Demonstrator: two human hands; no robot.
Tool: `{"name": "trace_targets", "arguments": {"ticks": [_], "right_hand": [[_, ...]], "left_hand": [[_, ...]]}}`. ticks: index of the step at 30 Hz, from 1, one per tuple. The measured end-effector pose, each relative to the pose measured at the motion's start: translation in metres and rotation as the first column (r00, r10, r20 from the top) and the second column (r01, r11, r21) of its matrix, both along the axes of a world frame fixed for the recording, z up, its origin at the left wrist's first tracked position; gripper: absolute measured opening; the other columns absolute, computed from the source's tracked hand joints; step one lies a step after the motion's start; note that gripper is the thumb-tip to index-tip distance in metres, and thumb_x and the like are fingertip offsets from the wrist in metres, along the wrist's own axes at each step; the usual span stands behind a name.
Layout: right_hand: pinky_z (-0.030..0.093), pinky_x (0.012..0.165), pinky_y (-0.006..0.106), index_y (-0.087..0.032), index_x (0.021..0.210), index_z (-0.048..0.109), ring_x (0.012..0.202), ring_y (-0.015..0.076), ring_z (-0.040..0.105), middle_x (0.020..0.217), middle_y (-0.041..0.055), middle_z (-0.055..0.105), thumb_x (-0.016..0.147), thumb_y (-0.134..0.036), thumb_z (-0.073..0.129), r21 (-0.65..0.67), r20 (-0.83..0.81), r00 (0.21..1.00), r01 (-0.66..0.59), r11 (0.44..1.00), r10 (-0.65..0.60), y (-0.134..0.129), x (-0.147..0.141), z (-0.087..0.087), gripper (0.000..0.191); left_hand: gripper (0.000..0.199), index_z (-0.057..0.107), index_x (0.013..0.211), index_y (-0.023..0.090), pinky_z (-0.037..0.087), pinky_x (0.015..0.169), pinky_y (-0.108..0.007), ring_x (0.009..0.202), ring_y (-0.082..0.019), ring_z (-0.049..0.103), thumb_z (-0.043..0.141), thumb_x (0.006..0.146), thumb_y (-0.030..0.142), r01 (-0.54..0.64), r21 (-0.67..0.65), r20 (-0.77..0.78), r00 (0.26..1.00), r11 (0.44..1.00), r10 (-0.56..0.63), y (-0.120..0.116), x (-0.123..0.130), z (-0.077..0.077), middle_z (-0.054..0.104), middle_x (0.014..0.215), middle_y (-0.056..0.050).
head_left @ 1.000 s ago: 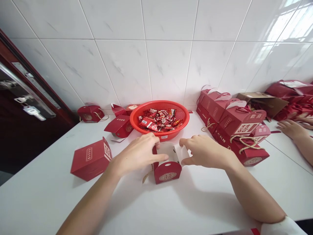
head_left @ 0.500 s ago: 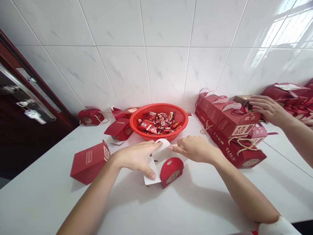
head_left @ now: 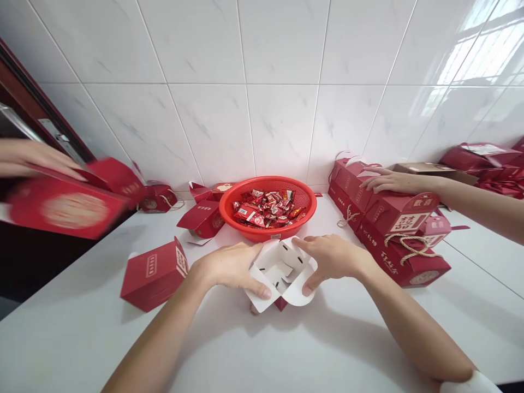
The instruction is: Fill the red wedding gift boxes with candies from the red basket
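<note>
Open box [head_left: 272, 259], red outside and white inside, stands on the table [head_left: 229, 355] just in front of the red basket [head_left: 256, 233], seen from the head camera. Left hand [head_left: 231, 267] and right hand [head_left: 333, 256] hold it from opposite sides, each stretched wide with the thumb on the white face of a near flap; the fingers reach to the far side, and how hard they grip cannot be told.

Pressing too hard on the flaps, I judge, could crease the thin card or tear it at the dark slots. A piece of card juts up inside, so the bottom may not be lying flat, and contents could slip through if it gave way. An uneven pull could also tip the box or knock the basket, spilling the wrapped sweets [head_left: 270, 207].

Another person's hand [head_left: 49, 155] at the left carries a blurred red carton [head_left: 77, 204], which might bump the closed box [head_left: 153, 273] below. At the right, a further hand [head_left: 403, 181] rests on the stack of boxes [head_left: 380, 210]; a careless push there could topple the upper row.

White and smooth, the table meets a glossy tiled wall [head_left: 282, 125] that mirrors a window. A reddish door frame [head_left: 18, 82] borders the left.
</note>
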State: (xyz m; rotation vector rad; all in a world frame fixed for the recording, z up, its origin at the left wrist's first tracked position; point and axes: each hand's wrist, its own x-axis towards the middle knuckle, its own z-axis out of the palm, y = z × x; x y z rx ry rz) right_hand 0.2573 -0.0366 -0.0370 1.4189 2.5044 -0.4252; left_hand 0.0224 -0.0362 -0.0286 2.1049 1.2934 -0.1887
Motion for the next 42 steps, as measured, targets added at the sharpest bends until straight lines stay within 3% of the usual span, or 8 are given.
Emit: {"name": "trace_targets", "arguments": {"ticks": [8, 19, 23, 28, 31, 34, 38, 42], "right_hand": [[0.030, 0.057, 0.028, -0.018, 0.123, 0.056, 0.087, 0.0273, 0.066, 0.103, 0.0097, 0.065, 0.070, -0.057, 0.082, 0.207, 0.094, 0.992, 0.065, 0.976, -0.086, -0.010, -0.009, 0.004, 0.071], [0.024, 0.054, 0.030, -0.019, 0.117, 0.060, 0.076, 0.0236, 0.065, 0.089, 0.0066, 0.066, 0.086, -0.060, 0.067, 0.286, 0.039, 0.998, 0.038, 0.958, -0.051, -0.023, -0.005, 0.014, 0.052], [0.026, 0.055, 0.029, -0.019, 0.121, 0.061, 0.076, 0.0256, 0.066, 0.088, 0.0080, 0.068, 0.082, -0.064, 0.068, 0.281, 0.025, 0.998, 0.048, 0.958, -0.057, -0.016, -0.001, 0.011, 0.059], [0.037, 0.061, 0.029, -0.022, 0.117, 0.065, 0.080, 0.0268, 0.067, 0.092, 0.0087, 0.072, 0.082, -0.064, 0.068, 0.315, -0.205, 0.979, 0.068, 0.947, -0.002, -0.002, 0.016, 0.011, 0.055], [0.043, 0.071, 0.029, -0.021, 0.106, 0.068, 0.090, 0.0248, 0.068, 0.100, 0.0080, 0.073, 0.089, -0.052, 0.065, 0.400, -0.492, 0.869, 0.172, 0.900, 0.053, 0.020, 0.023, 0.009, 0.035], [0.046, 0.076, 0.030, -0.020, 0.092, 0.068, 0.088, 0.0203, 0.067, 0.099, 0.0060, 0.074, 0.091, -0.041, 0.060, 0.382, -0.727, 0.677, 0.256, 0.888, 0.117, 0.059, 0.016, -0.001, 0.022], [0.049, 0.077, 0.030, -0.019, 0.083, 0.067, 0.084, 0.0185, 0.067, 0.094, 0.0048, 0.073, 0.084, -0.031, 0.062, 0.151, -0.907, 0.421, 0.357, 0.922, -0.014, 0.116, -0.013, -0.024, 0.012], [0.050, 0.074, 0.030, -0.019, 0.080, 0.065, 0.080, 0.0190, 0.066, 0.086, 0.0044, 0.072, 0.077, -0.026, 0.064, 0.058, -0.909, 0.401, 0.394, 0.917, -0.115, 0.153, -0.030, -0.048, 0.008]], "left_hand": [[0.081, 0.050, 0.137, 0.022, 0.042, 0.061, -0.032, 0.092, -0.037, 0.067, 0.067, 0.068, 0.063, -0.105, 0.155, -0.189, 0.973, 0.982, 0.133, -0.011, 0.004, 0.004, 0.072, 0.092, -0.009], [0.056, 0.067, 0.123, 0.032, 0.042, 0.064, -0.026, 0.095, -0.029, 0.066, 0.069, 0.072, 0.056, -0.119, 0.203, 0.000, 0.993, 0.972, 0.121, -0.012, -0.017, 0.014, 0.071, 0.101, -0.004], [0.067, 0.066, 0.128, 0.030, 0.045, 0.064, -0.024, 0.102, -0.029, 0.065, 0.076, 0.066, 0.056, -0.148, 0.211, 0.038, 0.989, 0.966, 0.143, -0.007, -0.019, 0.012, 0.071, 0.107, -0.005], [0.054, 0.070, 0.122, 0.025, 0.050, 0.071, -0.026, 0.092, -0.025, 0.069, 0.068, 0.077, 0.055, -0.152, 0.248, 0.193, 0.975, 0.957, 0.105, 0.002, -0.026, 0.017, 0.075, 0.101, -0.004], [0.043, 0.072, 0.116, 0.025, 0.053, 0.081, -0.028, 0.094, -0.023, 0.069, 0.062, 0.084, 0.051, -0.196, 0.334, 0.361, 0.930, 0.922, 0.067, 0.020, -0.031, 0.015, 0.076, 0.105, -0.003], [0.040, 0.075, 0.111, 0.024, 0.053, 0.088, -0.030, 0.102, -0.025, 0.069, 0.061, 0.084, 0.049, -0.226, 0.321, 0.424, 0.903, 0.920, 0.074, 0.052, -0.021, 0.012, 0.076, 0.113, -0.005], [0.049, 0.075, 0.117, 0.030, 0.053, 0.086, -0.033, 0.099, -0.029, 0.071, 0.072, 0.072, 0.047, 0.039, 0.063, 0.040, 0.998, 0.997, -0.041, 0.095, 0.018, 0.006, 0.076, 0.116, -0.005], [0.094, 0.057, 0.140, 0.036, 0.057, 0.077, -0.040, 0.098, -0.035, 0.071, 0.087, 0.051, 0.045, 0.020, 0.088, -0.129, 0.992, 0.996, -0.009, 0.128, 0.050, -0.013, 0.061, 0.142, -0.013]]}}
